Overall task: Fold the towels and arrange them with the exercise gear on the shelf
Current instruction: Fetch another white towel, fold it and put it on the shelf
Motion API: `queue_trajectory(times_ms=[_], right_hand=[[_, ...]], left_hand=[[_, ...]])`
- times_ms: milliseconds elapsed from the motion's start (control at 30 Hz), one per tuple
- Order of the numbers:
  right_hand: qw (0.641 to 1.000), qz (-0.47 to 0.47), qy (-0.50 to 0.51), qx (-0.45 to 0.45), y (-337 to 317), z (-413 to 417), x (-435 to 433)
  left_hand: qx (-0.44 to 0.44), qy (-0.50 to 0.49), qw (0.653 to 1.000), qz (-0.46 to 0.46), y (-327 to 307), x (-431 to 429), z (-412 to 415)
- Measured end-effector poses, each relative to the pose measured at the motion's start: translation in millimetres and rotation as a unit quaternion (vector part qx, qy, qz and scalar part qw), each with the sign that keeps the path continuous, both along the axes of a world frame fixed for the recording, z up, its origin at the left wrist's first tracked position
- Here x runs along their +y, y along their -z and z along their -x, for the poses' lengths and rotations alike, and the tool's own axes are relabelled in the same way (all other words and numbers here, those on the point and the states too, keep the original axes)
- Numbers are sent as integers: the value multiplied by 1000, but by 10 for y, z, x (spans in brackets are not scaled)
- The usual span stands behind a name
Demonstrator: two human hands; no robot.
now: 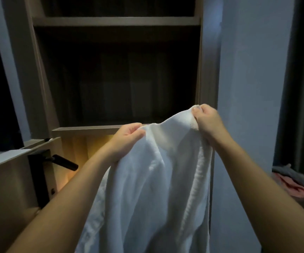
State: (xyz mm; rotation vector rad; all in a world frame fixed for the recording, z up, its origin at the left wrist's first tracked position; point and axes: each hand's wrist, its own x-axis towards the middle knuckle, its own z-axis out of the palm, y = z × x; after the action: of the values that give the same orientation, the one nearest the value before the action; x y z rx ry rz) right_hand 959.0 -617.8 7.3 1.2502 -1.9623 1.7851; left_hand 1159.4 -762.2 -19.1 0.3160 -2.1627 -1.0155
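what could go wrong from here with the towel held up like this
1. The left hand and right hand pinch the white towel only along its top edge, close together, so it hangs bunched; a fold from here may come out crooked.
2. The black door handle juts out beside the left forearm, and the hanging cloth could snag on it.
3. The shelf is dim, so placement may be hard to judge.

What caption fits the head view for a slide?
Before a dim wooden shelf unit, the left hand and right hand grip the top edge of a white towel that hangs loose.
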Motion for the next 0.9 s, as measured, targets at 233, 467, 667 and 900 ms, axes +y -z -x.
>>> queue_trajectory(times_ms=[233, 467, 667, 900], right_hand=[[917, -257, -245, -180, 829, -434, 302], [842, -371, -234, -313, 2686, -490, 151], [916, -300, -185, -192, 3366, -617, 85], [866, -337, -339, -146, 3734, -691, 38]], left_hand=[[-80, 59, 987, -125, 794, 323, -53], [-227, -28, 952, -202, 2373, 331, -32], [-230, -76, 954, -176, 3064, 378, -18], [-281, 3, 952, -120, 3380, 424, -214]])
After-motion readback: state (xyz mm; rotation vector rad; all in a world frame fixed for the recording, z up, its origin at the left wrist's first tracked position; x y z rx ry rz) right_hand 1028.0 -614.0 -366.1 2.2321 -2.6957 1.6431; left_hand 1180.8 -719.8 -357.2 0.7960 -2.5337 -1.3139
